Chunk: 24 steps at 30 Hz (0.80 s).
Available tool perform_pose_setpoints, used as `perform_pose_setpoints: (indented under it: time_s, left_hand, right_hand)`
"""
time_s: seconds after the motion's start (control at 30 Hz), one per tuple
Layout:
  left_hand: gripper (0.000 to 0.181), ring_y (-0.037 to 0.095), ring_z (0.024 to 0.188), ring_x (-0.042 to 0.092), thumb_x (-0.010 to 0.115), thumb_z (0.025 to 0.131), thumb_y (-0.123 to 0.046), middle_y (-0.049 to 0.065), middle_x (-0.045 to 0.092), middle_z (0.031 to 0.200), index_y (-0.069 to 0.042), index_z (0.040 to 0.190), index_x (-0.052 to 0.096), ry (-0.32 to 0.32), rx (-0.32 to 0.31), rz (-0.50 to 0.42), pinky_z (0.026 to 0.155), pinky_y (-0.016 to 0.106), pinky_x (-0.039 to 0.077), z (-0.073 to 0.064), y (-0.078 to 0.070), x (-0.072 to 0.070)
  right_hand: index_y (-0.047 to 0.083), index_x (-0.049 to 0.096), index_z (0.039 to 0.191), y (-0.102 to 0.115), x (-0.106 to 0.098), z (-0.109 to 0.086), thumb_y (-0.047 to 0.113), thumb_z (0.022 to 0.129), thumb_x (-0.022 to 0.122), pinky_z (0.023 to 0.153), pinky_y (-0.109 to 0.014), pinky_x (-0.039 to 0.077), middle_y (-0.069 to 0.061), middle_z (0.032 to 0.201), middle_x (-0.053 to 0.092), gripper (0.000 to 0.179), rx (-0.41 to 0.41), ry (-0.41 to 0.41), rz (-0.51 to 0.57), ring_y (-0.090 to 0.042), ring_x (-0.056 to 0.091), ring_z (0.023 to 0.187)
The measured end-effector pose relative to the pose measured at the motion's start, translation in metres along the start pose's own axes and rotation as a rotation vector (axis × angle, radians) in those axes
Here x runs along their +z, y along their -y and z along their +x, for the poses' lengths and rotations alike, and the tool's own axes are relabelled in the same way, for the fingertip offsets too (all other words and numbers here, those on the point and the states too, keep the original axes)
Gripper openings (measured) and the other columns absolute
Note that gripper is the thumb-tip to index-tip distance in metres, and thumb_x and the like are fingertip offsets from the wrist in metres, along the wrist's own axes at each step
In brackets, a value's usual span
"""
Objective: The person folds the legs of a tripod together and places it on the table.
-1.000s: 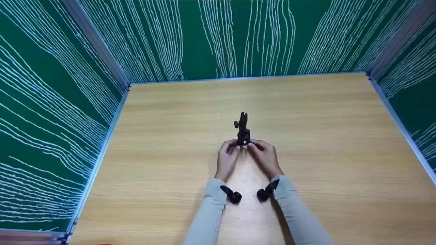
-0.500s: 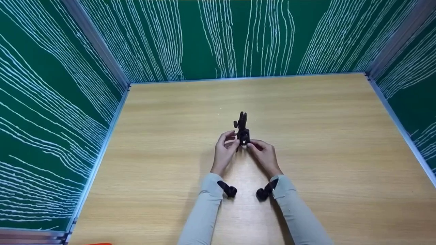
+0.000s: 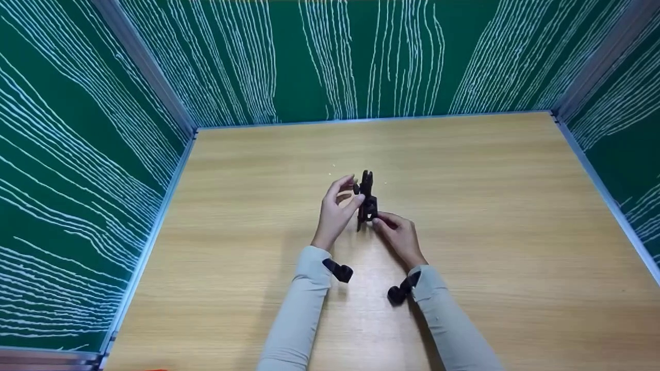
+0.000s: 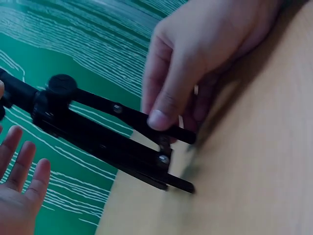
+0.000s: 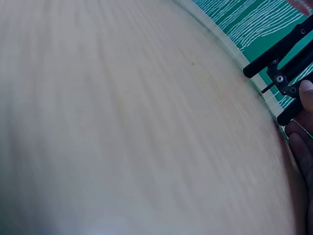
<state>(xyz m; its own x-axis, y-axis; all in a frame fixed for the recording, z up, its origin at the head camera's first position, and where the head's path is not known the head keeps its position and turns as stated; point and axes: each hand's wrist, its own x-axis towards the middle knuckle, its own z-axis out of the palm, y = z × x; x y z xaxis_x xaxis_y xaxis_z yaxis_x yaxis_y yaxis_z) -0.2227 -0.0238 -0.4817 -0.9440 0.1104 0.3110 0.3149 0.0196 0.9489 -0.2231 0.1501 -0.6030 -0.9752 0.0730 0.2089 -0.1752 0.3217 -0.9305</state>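
Note:
A small black tripod (image 3: 367,203) stands tilted above the wooden table in the head view, its legs toward the person. In the left wrist view the tripod (image 4: 98,129) shows slim legs with screws and a round knob (image 4: 62,84). My right hand (image 3: 401,239) pinches one leg near its foot between thumb and fingers. Beside the tripod's upper part is my left hand (image 3: 334,211), fingers loosely spread around the side knob (image 3: 356,189). Whether its thumb touches the body cannot be told. At the right wrist view's edge, the right fingers (image 5: 305,95) meet a leg.
The wooden tabletop (image 3: 490,206) is bounded by green panels (image 3: 319,62) with white wavy lines and metal rails. An orange thing (image 3: 154,369) barely shows at the bottom left edge. Small black cameras (image 3: 340,270) sit on both wrists.
My left hand has released the lower part of the tripod and moved up and left to its upper knob, fingers spreading. My right hand keeps its pinch and hardly moves.

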Motion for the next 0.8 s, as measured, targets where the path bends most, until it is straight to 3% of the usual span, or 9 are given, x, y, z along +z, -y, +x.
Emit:
perform_pose_setpoints:
  time_s: [0.23, 0.4, 0.67, 0.8]
  left_hand:
    - [0.047, 0.038, 0.119, 0.051, 0.067, 0.087, -0.004, 0.026, 0.056, 0.126, 0.006, 0.13, 0.052, 0.034, 0.035, 0.023, 0.102, 0.047, 0.045, 0.008, -0.019, 0.001]
    - [0.045, 0.034, 0.115, 0.054, 0.068, 0.088, -0.006, 0.021, 0.06, 0.12, 0.004, 0.129, 0.054, 0.052, 0.062, 0.095, 0.102, 0.041, 0.046, 0.014, -0.029, 0.004]
    - [0.039, 0.014, 0.105, 0.058, 0.07, 0.088, -0.015, 0.009, 0.065, 0.112, -0.008, 0.126, 0.063, 0.05, 0.101, 0.153, 0.097, 0.032, 0.049, 0.028, -0.004, 0.01]
    - [0.034, 0.018, 0.1, 0.06, 0.068, 0.089, -0.011, 0.012, 0.065, 0.109, -0.004, 0.122, 0.065, 0.043, 0.108, 0.161, 0.093, 0.032, 0.05, 0.023, -0.021, 0.011]
  right_hand:
    - [0.008, 0.073, 0.108, 0.0, -0.001, 0.001, 0.023, 0.086, 0.072, 0.096, -0.037, 0.05, -0.011, 0.11, 0.072, 0.027, 0.022, 0.02, -0.002, -0.025, 0.067, 0.105]
    - [0.008, 0.073, 0.109, 0.0, -0.001, 0.001, 0.025, 0.085, 0.073, 0.095, -0.038, 0.051, -0.012, 0.109, 0.072, 0.029, 0.037, 0.029, -0.012, -0.026, 0.067, 0.103]
    - [0.009, 0.074, 0.105, -0.001, 0.001, 0.002, 0.024, 0.084, 0.075, 0.091, -0.031, 0.051, -0.01, 0.106, 0.073, 0.027, 0.049, 0.029, 0.005, -0.023, 0.067, 0.1]
    - [0.008, 0.075, 0.102, 0.001, 0.002, 0.002, 0.022, 0.083, 0.075, 0.091, -0.033, 0.052, -0.01, 0.103, 0.074, 0.023, 0.031, 0.005, -0.019, -0.024, 0.068, 0.099]
